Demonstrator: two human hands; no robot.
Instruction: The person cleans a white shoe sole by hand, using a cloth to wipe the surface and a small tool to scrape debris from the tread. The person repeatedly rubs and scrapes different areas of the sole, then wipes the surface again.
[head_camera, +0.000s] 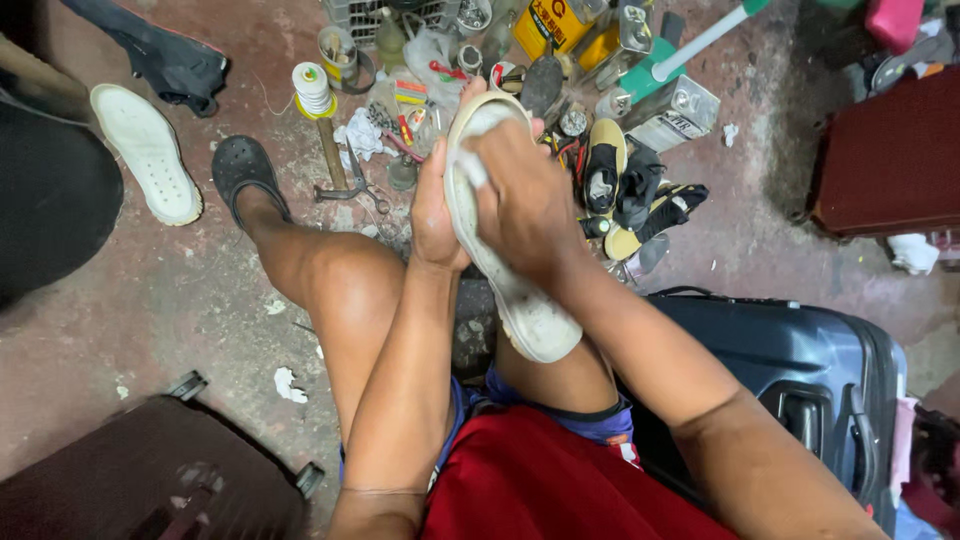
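Person seated, legs bent, both hands working over lap. Left hand (432, 215) is gripping a whitish shoe sole (505, 270) from its left side, fingers wrapped behind, thumb toward the top end. Sole is standing tilted, toe end up and away, heel end resting down near the right knee. Right hand (525, 195) is pressing a small white cloth (470, 170) against the sole's face, fingers curled over it; cloth is mostly hidden under the hand, only a bit showing at left.

Carrier here is the reddish concrete floor (180, 300), stained and dusty. Left foot is sitting in a black clog (240, 170), upper-left of floor. Just beside it, a hammer (335, 165) w/ wooden handle is lying, and a spool of white thread (312, 88) is standing near its handle end. A second white sole (145, 150) is lying flat near the floor's left edge, well apart from the hands.

Along the top edge: clutter of tins, bottles, a yellow can (550, 25), metal cans (670, 110). Right of the hands, a black-and-yellow shoe (603, 165) is lying among straps and scraps.

Blue hard suitcase (800, 370) is lying at lower right, touching the person's right side. Dark brown suitcase (150, 475) is sitting at lower-left corner. Maroon case (890, 160) at right edge. Paper scraps (288, 385) are scattered on floor btw leg and brown suitcase.
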